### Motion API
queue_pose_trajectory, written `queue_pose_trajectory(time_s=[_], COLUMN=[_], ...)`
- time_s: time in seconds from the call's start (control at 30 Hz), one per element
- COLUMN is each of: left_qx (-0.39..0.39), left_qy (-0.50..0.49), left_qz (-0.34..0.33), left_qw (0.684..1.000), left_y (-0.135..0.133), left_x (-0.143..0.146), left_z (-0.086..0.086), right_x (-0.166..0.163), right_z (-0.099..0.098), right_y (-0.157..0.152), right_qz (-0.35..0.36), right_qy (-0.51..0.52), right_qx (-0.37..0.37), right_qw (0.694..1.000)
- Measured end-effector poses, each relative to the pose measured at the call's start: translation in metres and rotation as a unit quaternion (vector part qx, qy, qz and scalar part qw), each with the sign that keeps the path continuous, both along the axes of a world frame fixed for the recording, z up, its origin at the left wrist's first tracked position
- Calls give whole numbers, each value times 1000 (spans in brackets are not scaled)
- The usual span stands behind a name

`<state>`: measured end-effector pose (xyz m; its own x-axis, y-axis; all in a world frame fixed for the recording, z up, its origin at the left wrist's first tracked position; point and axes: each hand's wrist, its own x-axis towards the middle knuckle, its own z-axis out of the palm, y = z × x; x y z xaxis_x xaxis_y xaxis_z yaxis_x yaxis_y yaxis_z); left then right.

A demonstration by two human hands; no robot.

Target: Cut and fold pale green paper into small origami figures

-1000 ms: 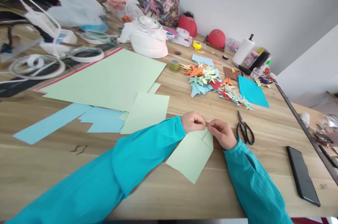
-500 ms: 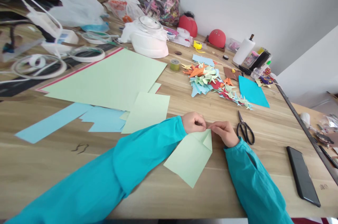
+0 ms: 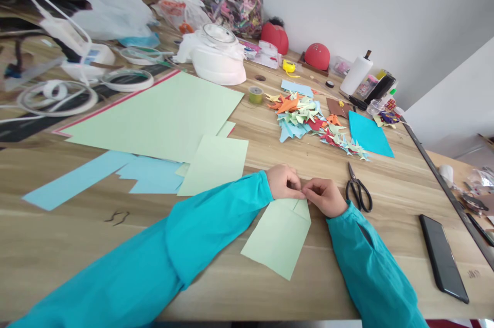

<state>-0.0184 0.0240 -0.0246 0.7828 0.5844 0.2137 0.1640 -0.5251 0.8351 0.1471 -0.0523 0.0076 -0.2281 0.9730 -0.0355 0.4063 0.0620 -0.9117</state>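
A sheet of pale green paper (image 3: 278,238) lies on the table in front of me, with a folded flap at its far end. My left hand (image 3: 284,182) is closed on the far edge of that paper, thumb and fingers pinched. Right beside it, my right hand (image 3: 323,196) pinches the far right corner, and the fingertips of both hands nearly meet. The fingers cover the far edge of the paper. Black-handled scissors (image 3: 358,191) rest just right of my right hand. Another pale green sheet (image 3: 219,160) lies beyond my left sleeve.
A heap of small folded paper pieces (image 3: 304,117) lies at the back, near a turquoise sheet (image 3: 370,134). A black phone (image 3: 443,257) is at the right. Large green sheets (image 3: 162,114) and blue paper strips (image 3: 81,178) spread across the left. White coiled cables (image 3: 56,101) sit farther left.
Both hands have drawn slightly closer together at the paper's far edge. The sheet has turned a little, its near corner shifting right and toward me. The folded flap looks flatter.
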Motion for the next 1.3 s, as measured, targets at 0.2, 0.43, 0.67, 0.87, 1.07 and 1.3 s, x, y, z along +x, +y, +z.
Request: queue_pose_trajectory(time_s=[0.2, 0.43, 0.67, 0.87, 1.07, 1.3], left_qx=[9, -10, 8, -24, -146, -220], left_qy=[2, 2, -8, -31, -64, -131], left_qz=[13, 11, -27, -33, 56, 153], left_qw=[1000, 1000, 1000, 999, 986, 955], left_y=[-1, -1, 4, 5, 2, -4], left_x=[1, 1, 1, 2, 5, 2], left_z=[-1, -1, -3, -5, -2, 19], right_x=[1, 1, 1, -2, -3, 0], right_z=[0, 1, -2, -3, 2, -5], right_y=[0, 2, 2, 2, 1, 4], right_qz=[14, 23, 24, 2, -40, -54], right_qy=[6, 39, 19, 22, 45, 113], right_qx=[-3, -12, -14, 2, 12, -40], right_qw=[1000, 999, 999, 1000, 998, 991])
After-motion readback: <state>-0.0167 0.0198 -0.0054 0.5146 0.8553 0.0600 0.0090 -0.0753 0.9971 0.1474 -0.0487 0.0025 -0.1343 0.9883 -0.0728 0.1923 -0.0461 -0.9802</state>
